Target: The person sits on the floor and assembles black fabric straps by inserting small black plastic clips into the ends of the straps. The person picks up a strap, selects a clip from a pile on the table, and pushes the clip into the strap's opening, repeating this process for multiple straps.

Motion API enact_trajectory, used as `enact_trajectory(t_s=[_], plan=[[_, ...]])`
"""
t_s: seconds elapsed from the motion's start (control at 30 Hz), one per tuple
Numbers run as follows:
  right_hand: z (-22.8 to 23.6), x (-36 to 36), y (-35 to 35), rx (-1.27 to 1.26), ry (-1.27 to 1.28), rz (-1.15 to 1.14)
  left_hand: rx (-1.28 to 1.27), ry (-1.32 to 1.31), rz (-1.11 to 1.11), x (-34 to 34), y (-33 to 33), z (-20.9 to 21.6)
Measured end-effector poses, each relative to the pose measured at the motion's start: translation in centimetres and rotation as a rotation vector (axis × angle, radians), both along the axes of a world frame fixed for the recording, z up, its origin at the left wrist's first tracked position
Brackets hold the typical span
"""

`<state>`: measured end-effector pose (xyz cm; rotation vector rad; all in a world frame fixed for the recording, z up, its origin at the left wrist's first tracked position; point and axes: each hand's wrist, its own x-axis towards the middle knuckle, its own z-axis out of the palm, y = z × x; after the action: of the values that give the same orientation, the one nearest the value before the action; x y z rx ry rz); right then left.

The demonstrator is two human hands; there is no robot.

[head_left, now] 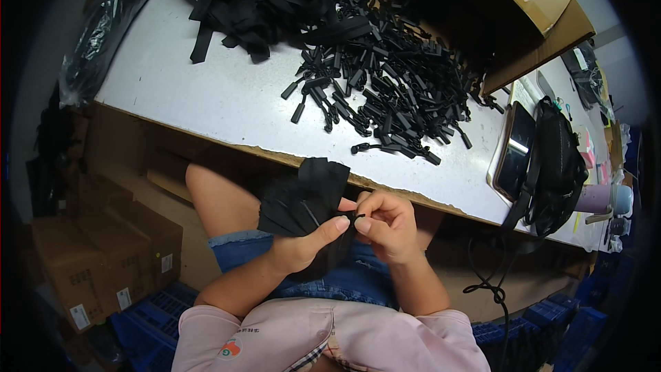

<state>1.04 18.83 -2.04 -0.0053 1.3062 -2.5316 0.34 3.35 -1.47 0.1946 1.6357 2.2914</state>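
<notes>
Above denim-clad lap [365, 282]: our left hand [306, 246] grasping folded black fabric [296, 198], right hand [391, 231] pinching small black cord-like piece [355, 218]; slack pinch might drop it.

Black fabric [292, 200], white tabletop [200, 100], pink shirt [275, 324]

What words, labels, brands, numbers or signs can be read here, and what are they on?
Pale pink fabric shirt: small dark printing on the chest, too small to read surely.
Round white-and-orange emblem on the shirt: a small marking, not copied out here.
Brown cardboard boxes at lower left: dark printing, too blurred to read.
White rectangular paper labels on those boxes: print too small to read.
</notes>
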Motion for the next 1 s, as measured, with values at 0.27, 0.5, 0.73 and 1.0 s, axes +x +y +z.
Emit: enact_trajectory(t_s=[0.27,0.5,0.73,1.0], plan=[[-0.2,0.4,-0.3,0.038,0.014,-0.070,-0.147,0.188,-0.022,-0.2,0.3,0.4],[-0.4,0.8,-1.2,0.283,0.200,-0.236,-0.162,0.174,0.008,0.0,0.7,0.1],[-1.1,0.4,0.9,-0.151,-0.167,0.104,-0.268,0.196,-0.064,-0.2,0.0,-0.1],[-1.1,1.2,-1.7,0.468,0.349,-0.321,-0.250,0.231,0.019,-0.3,0.3,-0.1]])
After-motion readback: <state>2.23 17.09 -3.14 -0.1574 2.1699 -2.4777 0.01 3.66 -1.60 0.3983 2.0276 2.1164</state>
